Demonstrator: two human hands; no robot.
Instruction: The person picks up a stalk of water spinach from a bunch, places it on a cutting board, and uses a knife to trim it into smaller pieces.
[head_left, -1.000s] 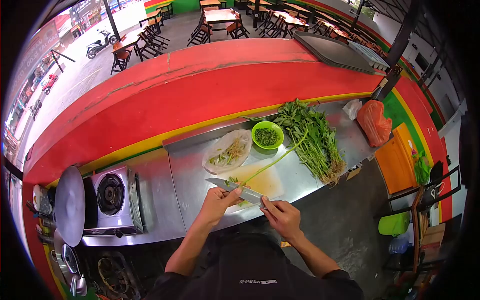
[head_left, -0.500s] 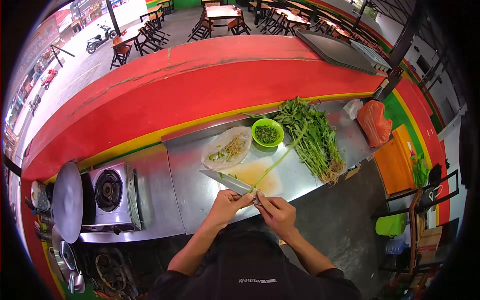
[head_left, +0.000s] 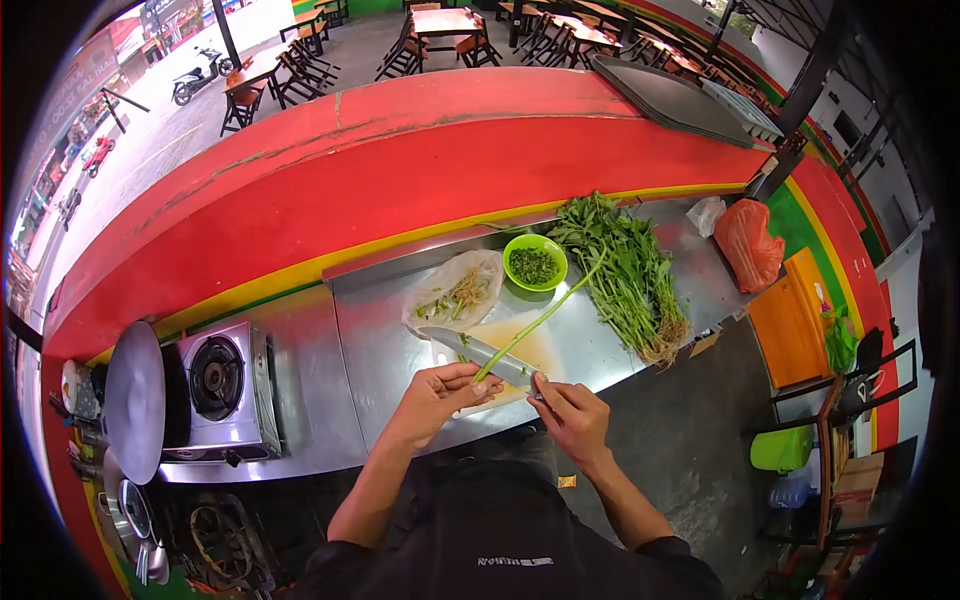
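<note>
My left hand (head_left: 440, 397) is closed on the lower end of a long green stem (head_left: 545, 318), which slants up and right toward the leafy bunch. In my right hand (head_left: 573, 414) is the handle of a large knife (head_left: 483, 353), its blade pointing up-left and crossing by the stem. Beneath them lies a cutting board (head_left: 527, 345) with a yellowish stain. Beyond it, a clear plastic bag (head_left: 480, 272) holds trimmings, and a green bowl (head_left: 561, 265) contains chopped greens. A big bunch of leafy greens (head_left: 625, 265) with roots rests to the right.
A gas stove (head_left: 215, 385) and a round metal lid or pan (head_left: 136, 405) stand on the left. At the counter's right end is an orange-red bag (head_left: 748, 245). A red wall (head_left: 420, 180) runs along the back, with dark trays (head_left: 670, 100) on top.
My hands have moved apart, the left one left and the right one right and slightly down. The knife has shifted right, and the stem's lower end has moved left.
</note>
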